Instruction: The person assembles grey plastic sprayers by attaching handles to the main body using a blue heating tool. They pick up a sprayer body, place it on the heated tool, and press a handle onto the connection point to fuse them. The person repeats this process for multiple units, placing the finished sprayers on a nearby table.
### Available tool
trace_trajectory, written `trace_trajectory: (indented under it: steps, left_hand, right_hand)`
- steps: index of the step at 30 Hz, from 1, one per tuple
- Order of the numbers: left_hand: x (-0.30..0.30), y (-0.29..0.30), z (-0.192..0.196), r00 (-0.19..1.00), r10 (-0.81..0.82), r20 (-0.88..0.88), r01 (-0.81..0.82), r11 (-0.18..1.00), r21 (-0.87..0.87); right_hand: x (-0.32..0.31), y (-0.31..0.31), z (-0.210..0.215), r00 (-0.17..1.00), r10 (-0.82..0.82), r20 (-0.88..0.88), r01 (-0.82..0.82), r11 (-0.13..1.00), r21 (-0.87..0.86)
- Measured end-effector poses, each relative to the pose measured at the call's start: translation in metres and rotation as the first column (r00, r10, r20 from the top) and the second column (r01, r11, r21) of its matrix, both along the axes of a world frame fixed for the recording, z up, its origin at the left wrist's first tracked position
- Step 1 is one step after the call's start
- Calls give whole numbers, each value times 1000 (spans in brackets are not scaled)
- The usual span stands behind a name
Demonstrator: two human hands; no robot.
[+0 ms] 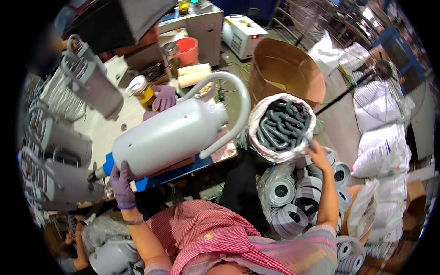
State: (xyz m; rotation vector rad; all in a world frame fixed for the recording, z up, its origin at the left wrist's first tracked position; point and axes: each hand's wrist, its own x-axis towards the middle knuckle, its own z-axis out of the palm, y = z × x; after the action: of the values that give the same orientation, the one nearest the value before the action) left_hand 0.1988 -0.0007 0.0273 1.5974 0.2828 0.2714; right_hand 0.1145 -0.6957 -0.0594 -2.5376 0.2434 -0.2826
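left hand (122,182) — fingers clasping grey jug (169,135) base, long axis running up-right | right hand (318,155) — fingers curled at bag of grey handles (282,126), right of jug

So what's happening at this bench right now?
A person steadies a large grey jug-shaped body with a curved handle, lying on its side on the workbench, their gloved left hand at its base. Their bare right hand reaches into a white bag of dark grey curved handles. Stacked round grey caps sit below that bag, and more grey bodies lie at the left.
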Motion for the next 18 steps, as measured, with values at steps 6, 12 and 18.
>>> trace_trajectory:
  steps: [6,12,18]
  left_hand:
    - [9,-10,-6,991,-31,132,38,998,-50]
    - [2,-9,7,989,-23,149,25,1000,-9]
    - [6,-8,2,983,14,185,-27,997,69]
  right_hand:
    - [19,-67,47,899,-288,-329,136,900,-415]
    - [129,172,243,961,96,261,-236,777,584]
    - [201,380,259,807,547,223,-572,628,528]
